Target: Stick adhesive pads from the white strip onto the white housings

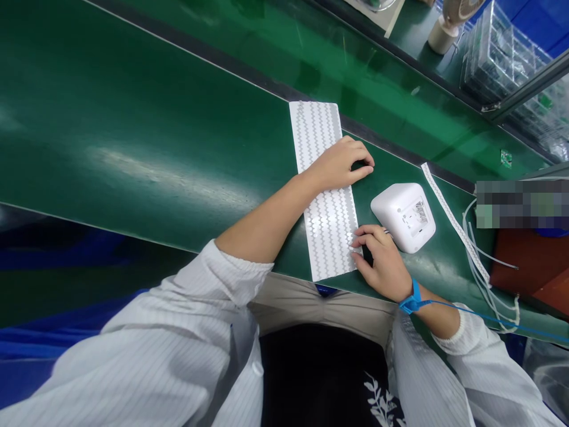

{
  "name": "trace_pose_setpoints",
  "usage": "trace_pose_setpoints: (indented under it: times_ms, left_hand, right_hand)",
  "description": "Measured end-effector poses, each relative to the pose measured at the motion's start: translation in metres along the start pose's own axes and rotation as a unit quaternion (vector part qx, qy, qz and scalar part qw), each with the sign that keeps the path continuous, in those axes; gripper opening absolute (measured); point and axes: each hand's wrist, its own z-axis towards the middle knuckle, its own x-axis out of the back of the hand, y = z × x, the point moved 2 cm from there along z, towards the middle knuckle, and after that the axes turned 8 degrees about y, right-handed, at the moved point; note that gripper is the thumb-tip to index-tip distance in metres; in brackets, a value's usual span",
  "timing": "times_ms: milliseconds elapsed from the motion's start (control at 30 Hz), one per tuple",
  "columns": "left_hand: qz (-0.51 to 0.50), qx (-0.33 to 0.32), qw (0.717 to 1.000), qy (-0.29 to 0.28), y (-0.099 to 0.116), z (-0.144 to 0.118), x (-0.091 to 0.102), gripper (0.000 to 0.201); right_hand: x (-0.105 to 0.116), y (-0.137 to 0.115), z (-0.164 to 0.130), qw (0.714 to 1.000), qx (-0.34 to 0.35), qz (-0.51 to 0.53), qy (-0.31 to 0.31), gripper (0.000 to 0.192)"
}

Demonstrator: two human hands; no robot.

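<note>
A long white sheet with zigzag rows [328, 225] lies on the green work surface [133, 148]. My left hand [340, 164] rests on the sheet's upper part, fingers curled, holding it down. My right hand [381, 259] sits at the sheet's lower right edge, fingertips pinching at the edge; a thin metal tool seems to poke out by the fingers. A white rounded device [403, 216] lies just right of the sheet, close to my right hand. A blue wrist strap [412, 300] with a cord is on my right wrist.
A narrow white zigzag strip [448, 216] and thin white cables [484, 267] lie right of the device. Clear plastic trays [502, 53] and a beige object [444, 29] stand at the far right back. A reddish-brown surface [528, 267] borders the right edge.
</note>
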Motion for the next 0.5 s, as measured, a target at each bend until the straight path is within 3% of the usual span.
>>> trace_pose_setpoints:
  times_ms: [333, 500]
  left_hand:
    - [0.006, 0.0, 1.0, -0.002, 0.001, 0.0, 0.001, 0.029]
    - [-0.027, -0.021, 0.999, -0.019, 0.017, -0.005, -0.003, 0.041]
  right_hand:
    - [0.001, 0.001, 0.002, 0.999, 0.024, -0.023, -0.01, 0.009]
    - [-0.002, -0.001, 0.005, 0.999, 0.041, -0.02, -0.016, 0.008]
